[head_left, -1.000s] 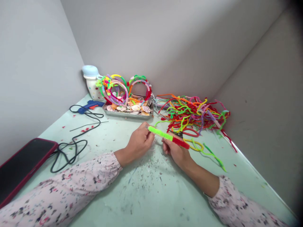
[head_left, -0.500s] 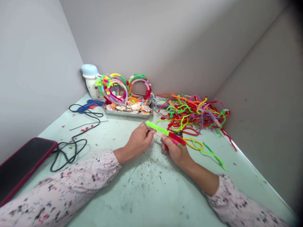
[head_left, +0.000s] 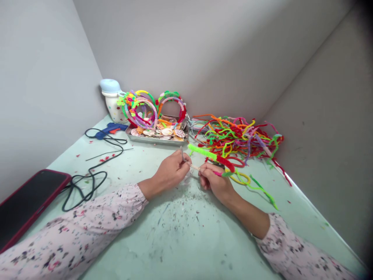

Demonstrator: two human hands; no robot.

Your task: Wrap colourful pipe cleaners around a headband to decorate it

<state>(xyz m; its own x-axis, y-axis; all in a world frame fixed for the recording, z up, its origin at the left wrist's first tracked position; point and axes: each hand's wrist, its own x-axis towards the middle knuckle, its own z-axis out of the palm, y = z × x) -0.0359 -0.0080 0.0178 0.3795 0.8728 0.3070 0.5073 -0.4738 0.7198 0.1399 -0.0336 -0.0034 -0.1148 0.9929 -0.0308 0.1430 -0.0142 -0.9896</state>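
Near tray: L hand [head_left: 170, 172], fingers [head_left: 183, 165] closed in tight pinch on thin pale stem [head_left: 195, 167], its tip poking up. R hand [head_left: 214, 182], fingers [head_left: 205, 169] closed on stem's other end, pink strand [head_left: 218, 174] running out past them. Green-red fuzzy tube [head_left: 210, 155] in front of tray, to its R, angled up over R hand; link to stem unclear. Looks best to keep pinches close and tube steady, so nothing slips. Yellow loop [head_left: 240, 179] front R of tray, on tabletop [head_left: 180, 237]. Phone [head_left: 29, 204] far front L. Glue gun [head_left: 112, 130] just L. Pipe-cleaner pile [head_left: 239, 140] R. Headbands [head_left: 153, 109] and jar [head_left: 113, 105] behind.
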